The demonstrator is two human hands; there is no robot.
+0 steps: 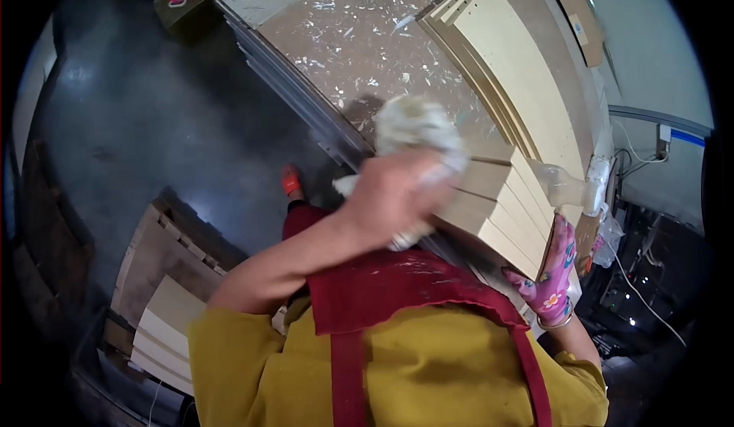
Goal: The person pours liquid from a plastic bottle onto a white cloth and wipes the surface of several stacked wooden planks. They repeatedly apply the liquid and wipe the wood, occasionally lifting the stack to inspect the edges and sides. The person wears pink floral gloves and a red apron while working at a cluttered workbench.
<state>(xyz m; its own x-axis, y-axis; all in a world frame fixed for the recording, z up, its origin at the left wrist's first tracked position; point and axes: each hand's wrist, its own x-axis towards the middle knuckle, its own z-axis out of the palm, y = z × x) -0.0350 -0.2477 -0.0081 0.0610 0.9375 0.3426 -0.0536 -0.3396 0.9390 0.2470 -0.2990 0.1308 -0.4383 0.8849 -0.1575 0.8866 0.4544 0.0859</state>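
Observation:
My bare left hand [388, 198], blurred by motion, is closed round a crumpled white cloth [417, 125]. It is over the left end of a stack of cream-coloured boards [518, 220] at the table's near edge. The boards lie face to face, with their pale long edges showing. My right hand [553, 278], in a pink flowered glove, grips the stack's near right end, its fingers along the end and the thumb on the near side. The cloth and my left hand hide part of the boards.
More cream boards [520, 68] lie stacked on the worktable [329, 52], which is strewn with white flakes. A clear plastic bottle [556, 184] stands beside the boards. Pale boards [168, 327] rest on a wooden pallet at lower left. A cardboard box [579, 18] sits along the far right edge.

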